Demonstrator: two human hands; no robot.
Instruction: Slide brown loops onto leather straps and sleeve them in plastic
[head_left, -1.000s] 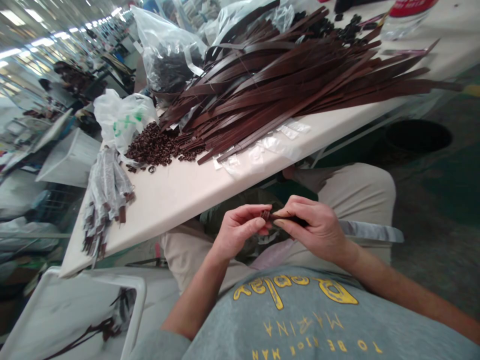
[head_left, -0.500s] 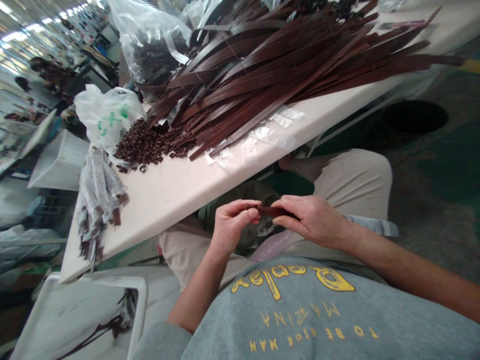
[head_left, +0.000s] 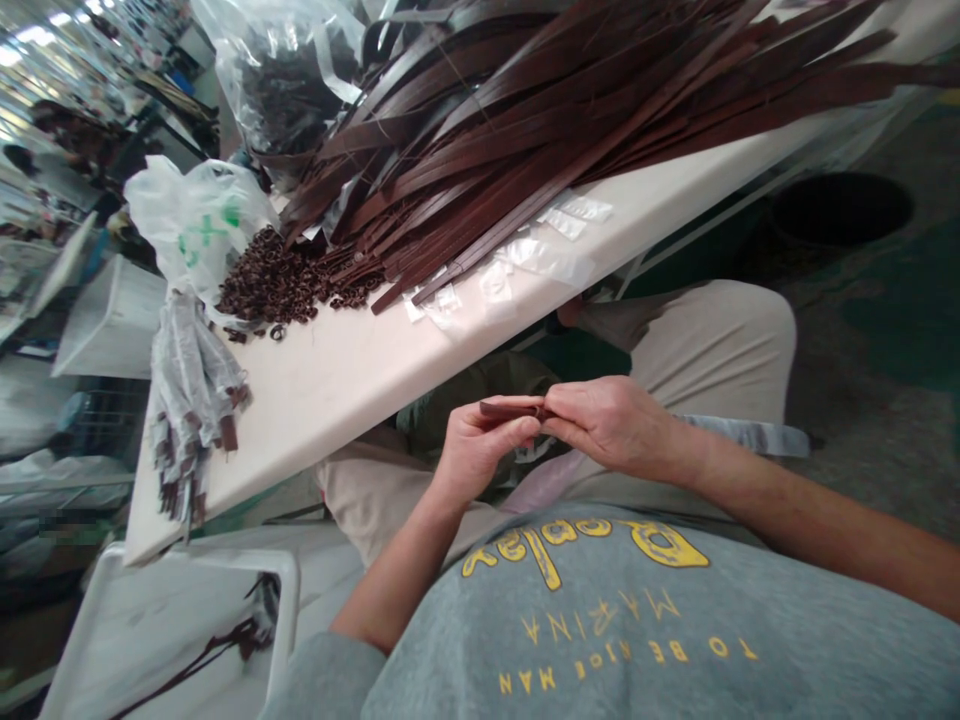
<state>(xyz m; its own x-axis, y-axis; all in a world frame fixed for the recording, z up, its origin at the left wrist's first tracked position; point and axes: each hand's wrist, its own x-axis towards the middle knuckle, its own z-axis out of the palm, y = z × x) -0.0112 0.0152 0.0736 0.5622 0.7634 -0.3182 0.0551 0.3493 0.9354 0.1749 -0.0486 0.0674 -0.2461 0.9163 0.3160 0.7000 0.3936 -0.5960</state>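
While both hands meet over the lap, the left hand (head_left: 480, 450) and right hand (head_left: 607, 425) pinch one brown leather strap (head_left: 514, 408) by its end, below the white table (head_left: 375, 370) edge. It looks light, thin and limp, possibly slick; best gripped flat near the tip. More straps (head_left: 562, 130) heap above.

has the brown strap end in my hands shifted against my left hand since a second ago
Yes. The strap end now sticks out leftward past the left hand's fingertips, toward the table edge; earlier it sat between both hands, right hand included.
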